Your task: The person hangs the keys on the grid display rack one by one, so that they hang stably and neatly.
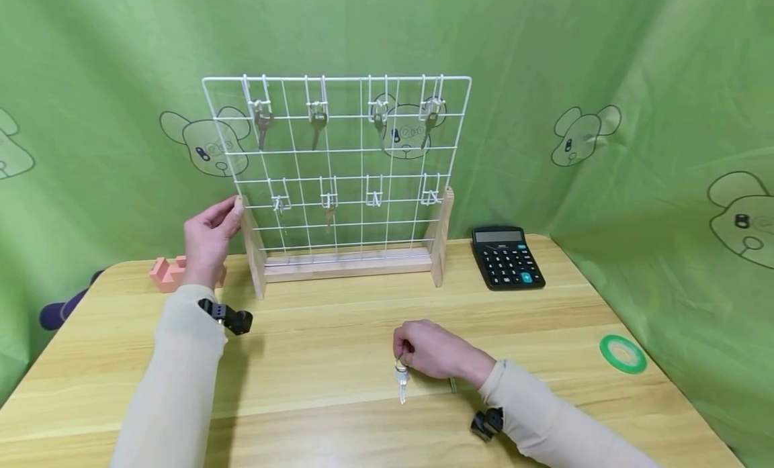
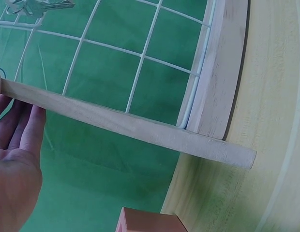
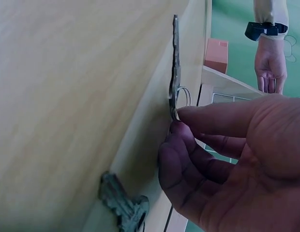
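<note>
My left hand (image 1: pixel 208 236) pinches the top of the left wooden post (image 2: pixel 126 124) of a white wire-grid rack (image 1: pixel 361 149). Over the table, the thumb and fingertips of my right hand (image 1: pixel 432 350) pinch a silver key (image 3: pixel 175 58) with a small ring (image 3: pixel 187 94); its blade points away from the fingers. Another key (image 3: pixel 123 203) lies on the wood beside that hand, mostly hidden by it in the head view. Keys (image 1: pixel 318 122) hang from each upper-row hook. Lower down, the two left hooks carry keys (image 1: pixel 330 213), while the two right hooks (image 1: pixel 431 196) are bare.
A pink block-like holder (image 1: pixel 166 274) stands behind my left forearm. To the right of the rack lies a black calculator (image 1: pixel 508 258). A green roll of tape (image 1: pixel 623 354) is near the table's right edge. Green curtain (image 1: pixel 514 65) hangs close behind the rack.
</note>
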Action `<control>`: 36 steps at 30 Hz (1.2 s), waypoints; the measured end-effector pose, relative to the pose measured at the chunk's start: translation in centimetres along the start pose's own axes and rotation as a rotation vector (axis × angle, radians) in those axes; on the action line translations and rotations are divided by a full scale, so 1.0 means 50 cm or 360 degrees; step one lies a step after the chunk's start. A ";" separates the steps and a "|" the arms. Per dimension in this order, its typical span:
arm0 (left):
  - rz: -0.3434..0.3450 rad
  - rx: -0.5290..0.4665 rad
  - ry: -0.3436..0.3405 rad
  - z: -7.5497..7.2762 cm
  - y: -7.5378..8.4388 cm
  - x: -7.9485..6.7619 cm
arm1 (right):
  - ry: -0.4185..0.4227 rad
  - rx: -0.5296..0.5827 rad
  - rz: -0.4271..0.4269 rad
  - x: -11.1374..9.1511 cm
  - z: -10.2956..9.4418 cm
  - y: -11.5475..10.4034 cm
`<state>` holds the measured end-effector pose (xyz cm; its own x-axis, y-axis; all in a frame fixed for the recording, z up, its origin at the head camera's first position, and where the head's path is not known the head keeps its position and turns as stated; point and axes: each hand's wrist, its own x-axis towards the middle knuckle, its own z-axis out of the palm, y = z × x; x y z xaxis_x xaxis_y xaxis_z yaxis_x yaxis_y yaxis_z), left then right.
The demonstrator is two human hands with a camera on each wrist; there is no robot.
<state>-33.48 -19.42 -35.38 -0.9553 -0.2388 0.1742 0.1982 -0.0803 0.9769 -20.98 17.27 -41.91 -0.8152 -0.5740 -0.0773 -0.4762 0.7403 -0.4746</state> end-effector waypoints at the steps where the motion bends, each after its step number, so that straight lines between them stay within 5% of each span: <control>1: -0.0001 0.0001 -0.0002 0.000 0.000 0.000 | -0.0001 -0.0002 0.0008 0.000 0.000 0.000; 36: -0.0048 -0.0069 -0.0002 -0.002 0.001 -0.004 | 0.0231 0.0425 -0.0132 -0.023 -0.018 0.000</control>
<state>-33.27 -19.46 -35.37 -0.9613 -0.2345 0.1447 0.1784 -0.1294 0.9754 -20.33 18.26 -41.01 -0.8247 -0.5586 0.0882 -0.4555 0.5638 -0.6889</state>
